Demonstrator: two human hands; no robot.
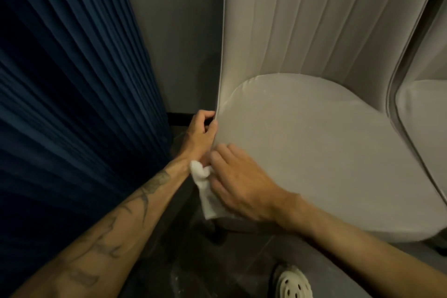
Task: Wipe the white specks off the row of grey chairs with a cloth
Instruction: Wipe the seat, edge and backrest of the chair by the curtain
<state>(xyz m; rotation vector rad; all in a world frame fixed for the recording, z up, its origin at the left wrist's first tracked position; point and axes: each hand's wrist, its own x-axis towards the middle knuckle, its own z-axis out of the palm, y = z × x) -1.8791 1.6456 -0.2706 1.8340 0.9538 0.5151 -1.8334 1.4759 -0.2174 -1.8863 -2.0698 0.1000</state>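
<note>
**Both hands at the left edge of the grey chair**

The grey chair fills the frame from 12 to 4 o'clock, its rounded seat facing up and its stitched back rising behind. A few faint pale smears show on the seat, near the back and toward the middle. A second chair of the same kind stands just beside it at 3 o'clock, only partly in view.

The left hand sits near the centre of the frame, at the seat's left edge — its fingers curl around the rim where seat and back meet, thumb on the side of the cushion. The forearm behind it carries dark tattoos.

The right hand, just toward 5 o'clock from the left, lies palm down with fingers close together, pressing a white cloth against the front-left side of the seat. The cloth is bunched under the fingers, one end sticking up by the left wrist and the rest hanging down below the palm.

A pleated blue curtain covers the frame from 7 to 11 o'clock. At 6 o'clock a pale perforated shoe rests on the dark floor.
</note>
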